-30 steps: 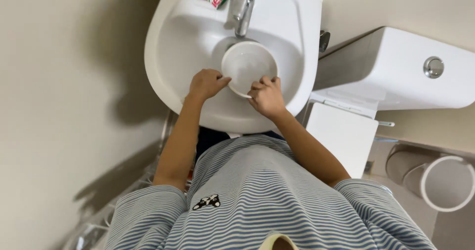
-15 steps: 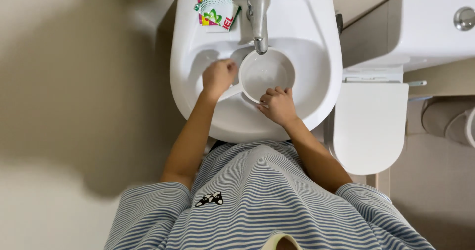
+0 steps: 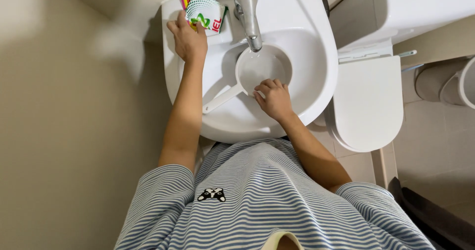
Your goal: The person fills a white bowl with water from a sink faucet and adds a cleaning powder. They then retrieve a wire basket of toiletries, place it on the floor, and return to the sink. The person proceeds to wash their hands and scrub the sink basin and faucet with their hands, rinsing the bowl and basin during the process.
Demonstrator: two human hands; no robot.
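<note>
Hands: left hand (image 3: 188,40) is reaching up to the sink's back ledge, fingers closing on a packet (image 3: 203,10), white and green with a red-yellow edge showing behind it; whether it is lifted off the ledge cannot be told. Right hand (image 3: 273,97) is resting curled on the near rim of a ladle (image 3: 262,68), fingers pinching that rim.

Ladle: white, round bowl, long handle (image 3: 221,98) running down toward the left forearm; it is sitting in the sink (image 3: 316,77) basin, directly under the tap (image 3: 247,15) spout, just ahead of the right hand.

Tap: chrome, standing between the hands, beyond the right one. No running water is showing.

Surroundings: toilet (image 3: 366,101), lid shut, lying to the right of the right hand; a pale round bin edge (image 3: 465,82) farther right; striped shirt (image 3: 267,200) below both arms.

Handling note: keeping the right-hand pinch firm is advisable, so the bowl is staying level beneath the spout while the left hand is working the packet one-handed; gripping the packet by its body rather than its edge is likely steadier.
</note>
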